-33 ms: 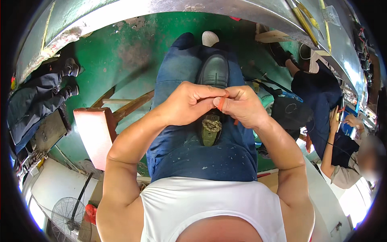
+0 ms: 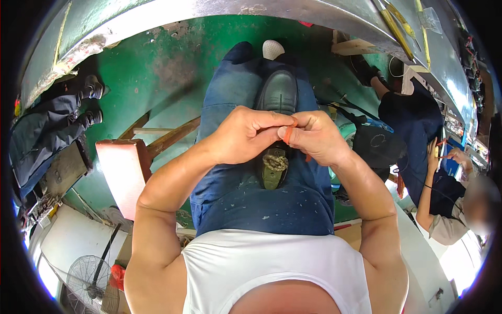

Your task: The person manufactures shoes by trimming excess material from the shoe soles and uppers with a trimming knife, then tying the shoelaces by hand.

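**Pinch pose over a dark shoe (image 2: 277, 95)**

From my remote station I see both forearms (image 2: 180, 179) angled inward, elbows wide. The right hand (image 2: 322, 140) pinches an orange strip (image 2: 287, 136); the left hand (image 2: 241, 137) meets it, fingertips together, though I cannot tell whether it grips the strip. The hands block my view of the shoe's middle, above blue trousers (image 2: 225, 97). Ahead: a metal bench (image 2: 219, 9); left: a reddish box (image 2: 116, 178).

Have a shoe (image 2: 277, 97) lengthwise on the lap (image 2: 256, 209), beneath the left hand (image 2: 246, 135) and right hand (image 2: 317, 138), a strip (image 2: 287, 136) between these. Have a workbench (image 2: 230, 8) ahead (tools (image 2: 393, 29) on its right end), a stool (image 2: 116, 178) left, a fan (image 2: 90, 282) behind it, a co-worker (image 2: 447, 225) right.
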A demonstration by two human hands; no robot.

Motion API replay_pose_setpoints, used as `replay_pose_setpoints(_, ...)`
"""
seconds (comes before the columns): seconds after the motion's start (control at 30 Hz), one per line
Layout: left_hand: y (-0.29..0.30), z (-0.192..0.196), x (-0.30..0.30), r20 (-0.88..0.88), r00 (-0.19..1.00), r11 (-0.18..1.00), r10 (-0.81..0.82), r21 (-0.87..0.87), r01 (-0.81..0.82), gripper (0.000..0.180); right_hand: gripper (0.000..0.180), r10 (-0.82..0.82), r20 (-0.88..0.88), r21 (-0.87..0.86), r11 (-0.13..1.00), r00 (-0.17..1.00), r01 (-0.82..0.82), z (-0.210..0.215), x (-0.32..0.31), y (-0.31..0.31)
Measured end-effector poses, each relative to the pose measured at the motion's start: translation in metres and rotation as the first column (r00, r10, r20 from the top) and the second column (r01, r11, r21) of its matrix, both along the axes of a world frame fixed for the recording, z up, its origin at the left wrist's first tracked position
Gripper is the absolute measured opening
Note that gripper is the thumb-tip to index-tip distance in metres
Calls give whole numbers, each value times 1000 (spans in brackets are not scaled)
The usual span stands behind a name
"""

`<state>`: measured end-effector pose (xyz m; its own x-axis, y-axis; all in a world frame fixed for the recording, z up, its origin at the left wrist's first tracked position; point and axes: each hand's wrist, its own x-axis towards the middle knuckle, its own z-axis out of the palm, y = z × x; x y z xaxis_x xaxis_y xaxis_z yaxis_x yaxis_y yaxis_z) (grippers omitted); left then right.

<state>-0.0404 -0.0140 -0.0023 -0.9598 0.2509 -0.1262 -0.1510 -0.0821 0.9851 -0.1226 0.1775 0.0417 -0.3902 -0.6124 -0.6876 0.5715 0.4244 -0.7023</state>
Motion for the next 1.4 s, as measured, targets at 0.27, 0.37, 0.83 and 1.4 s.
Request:
replay_pose_setpoints(0.27,-7,38,-3,-108,990,880,-90,-474,28,12,30,300,-358,73,953,884,-293,8,1,0)
replay_pose_setpoints(0.37,-10,41,-4,-59,985,882,-161,-457,116,11,27,388,-495,109,915,777,-388,15,3,1)
replay_pose_setpoints(0.83,-69,34,36,404,885,912,-234,-224,343,30,26,341,-805,251,937,486,-242,-47,24,80)
replay_pose_setpoints(1.4,-71,12,135,286,923,900,257,-418,-121,30,88,-178,258,-352,898,950,264,17,77,76)
